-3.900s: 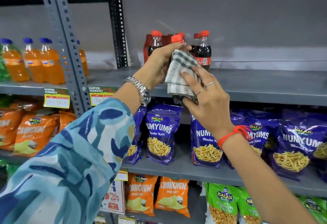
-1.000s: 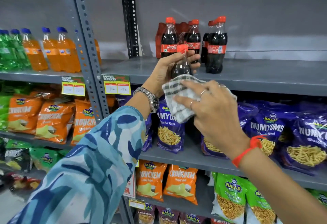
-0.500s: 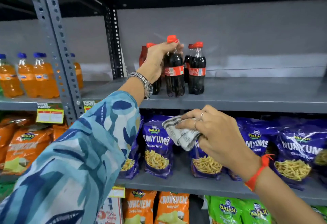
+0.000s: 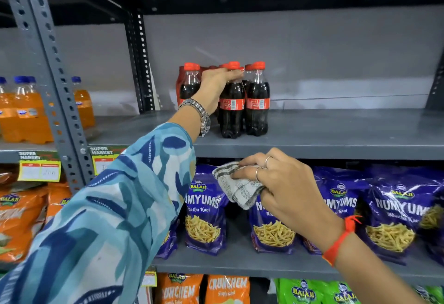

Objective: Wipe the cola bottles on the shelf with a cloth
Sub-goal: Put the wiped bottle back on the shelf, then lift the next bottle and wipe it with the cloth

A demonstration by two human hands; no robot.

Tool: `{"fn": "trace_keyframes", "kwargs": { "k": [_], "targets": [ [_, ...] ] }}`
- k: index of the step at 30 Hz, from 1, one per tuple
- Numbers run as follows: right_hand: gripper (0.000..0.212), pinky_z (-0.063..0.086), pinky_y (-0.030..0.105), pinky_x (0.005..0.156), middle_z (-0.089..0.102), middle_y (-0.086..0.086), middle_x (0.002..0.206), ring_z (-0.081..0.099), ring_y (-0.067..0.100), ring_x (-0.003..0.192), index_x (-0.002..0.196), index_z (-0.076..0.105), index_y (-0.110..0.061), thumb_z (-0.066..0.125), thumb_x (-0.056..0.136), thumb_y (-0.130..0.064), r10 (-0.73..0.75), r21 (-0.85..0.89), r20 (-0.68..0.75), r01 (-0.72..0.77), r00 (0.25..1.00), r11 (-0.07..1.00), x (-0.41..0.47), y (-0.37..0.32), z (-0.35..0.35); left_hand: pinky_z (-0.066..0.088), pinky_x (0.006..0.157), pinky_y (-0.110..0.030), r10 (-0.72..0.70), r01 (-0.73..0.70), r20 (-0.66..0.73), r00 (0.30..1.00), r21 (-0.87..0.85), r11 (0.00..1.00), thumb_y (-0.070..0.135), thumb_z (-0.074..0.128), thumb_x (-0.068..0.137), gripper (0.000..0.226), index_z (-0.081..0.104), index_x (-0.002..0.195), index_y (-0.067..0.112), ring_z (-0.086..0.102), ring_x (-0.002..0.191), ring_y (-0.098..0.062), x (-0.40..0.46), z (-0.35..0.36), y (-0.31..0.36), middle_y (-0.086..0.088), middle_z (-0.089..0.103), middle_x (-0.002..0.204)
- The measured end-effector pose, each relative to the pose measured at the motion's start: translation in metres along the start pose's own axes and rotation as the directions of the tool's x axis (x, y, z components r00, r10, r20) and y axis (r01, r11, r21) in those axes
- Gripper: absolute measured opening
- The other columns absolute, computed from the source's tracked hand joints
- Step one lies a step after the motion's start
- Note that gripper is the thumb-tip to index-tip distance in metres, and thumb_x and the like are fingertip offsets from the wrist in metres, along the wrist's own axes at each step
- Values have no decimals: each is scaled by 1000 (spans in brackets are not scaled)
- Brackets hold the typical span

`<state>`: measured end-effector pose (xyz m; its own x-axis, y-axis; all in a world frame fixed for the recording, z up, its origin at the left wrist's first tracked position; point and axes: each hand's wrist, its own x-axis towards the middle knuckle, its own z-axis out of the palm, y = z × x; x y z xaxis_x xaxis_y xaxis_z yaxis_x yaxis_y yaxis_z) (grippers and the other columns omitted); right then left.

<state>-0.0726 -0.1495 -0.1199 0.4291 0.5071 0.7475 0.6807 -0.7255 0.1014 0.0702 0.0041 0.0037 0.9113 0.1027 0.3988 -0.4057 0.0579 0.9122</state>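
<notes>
**Cloth held low, one hand on a cola bottle at the shelf**

Nearest the camera, the left arm in a blue, white and teal patterned sleeve (image 4: 103, 219) reaches up and forward. To its right, the right hand (image 4: 283, 188), with a red thread band (image 4: 341, 238) at the wrist and silver rings on two fingers, has its fingers closed around a bunched grey-and-white checked cloth (image 4: 237, 187). The cloth hangs just below the front edge of the grey metal shelf (image 4: 336, 140), in front of a row of purple snack bags printed with yellow sticks (image 4: 206, 210), and touches no bottle.

Further in, the left hand (image 4: 216, 87), a silver metal watch (image 4: 200, 116) on its wrist, is wrapped around the neck of a dark cola bottle with a red cap and red label (image 4: 231, 109). This bottle stands upright on the shelf, at the front of a tight cluster of other red-capped cola bottles (image 4: 257, 101), touching the one on its right.

Off to the left, beyond a grey perforated upright post (image 4: 45, 68), stand orange drink bottles with blue caps (image 4: 26, 111). Behind everything runs a plain grey back wall (image 4: 336, 58).
</notes>
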Motion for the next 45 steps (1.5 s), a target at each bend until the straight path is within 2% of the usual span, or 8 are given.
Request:
{"fn": "trace_keyframes", "kwargs": {
  "k": [8,14,17,26,32,36,40,45],
  "targets": [
    [61,39,23,48,69,-15,96,54,18,69,93,74,-32,27,62,-10,1,28,12,-1,1000,1000,0,-1,7,41,44,-3,41,-37,-70,997,57,998,11,64,84,28,63,108,-3,63,58,5,-1,-2,-1,0,66,86],
    [56,25,19,50,70,-14,96,52,19,68,93,74,-29,30,66,-10,-1,25,-70,3,998,1000,3,-2,9,45,50,-7,102,-89,-90,991,141,986,13,69,80,25,66,100,-3,64,55,3,-7,-2,1,2,66,76],
    [47,45,29,55,71,-5,102,55,25,72,97,75,-23,36,73,-13,32,4,-203,-32,979,999,20,6,14,52,66,-17,133,-117,-72,988,199,973,14,73,75,18,70,88,2,67,68,-11,-11,-2,4,-2,69,76],
    [71,41,30,79,65,2,117,52,30,88,113,70,-17,49,57,21,188,138,-584,-132,790,982,43,30,5,57,72,-37,-12,6,-115,993,-47,999,18,82,57,32,69,76,-5,64,62,-23,-33,-17,20,-14,71,73],
    [59,42,39,67,61,5,128,44,28,89,119,67,-26,41,75,4,-3,-123,-378,-47,926,991,34,10,24,53,74,-29,-94,94,-65,993,0,996,16,78,67,8,72,67,11,66,65,-13,-69,-21,6,-2,73,64],
    [48,33,39,70,62,12,125,49,30,93,113,69,-23,36,84,-4,-125,-233,-214,74,969,970,0,-6,42,51,51,-18,-136,132,-107,985,-38,990,11,77,69,21,69,87,2,63,50,-6,-81,-24,5,-4,71,68],
    [45,32,33,61,70,1,107,49,26,78,95,76,-26,37,76,-13,-207,-201,19,206,978,958,-27,-15,39,54,66,-24,-126,140,-199,972,54,989,13,81,64,34,68,94,4,65,64,-10,-80,-33,1,-8,74,91],
    [46,37,35,61,67,1,117,47,27,78,106,73,-24,47,75,-2,-101,-120,-242,74,965,990,-1,-16,14,51,88,-33,-130,151,-191,973,101,983,17,82,62,35,71,92,2,68,78,-13,-81,-33,-4,-5,75,85]
  ]
}}
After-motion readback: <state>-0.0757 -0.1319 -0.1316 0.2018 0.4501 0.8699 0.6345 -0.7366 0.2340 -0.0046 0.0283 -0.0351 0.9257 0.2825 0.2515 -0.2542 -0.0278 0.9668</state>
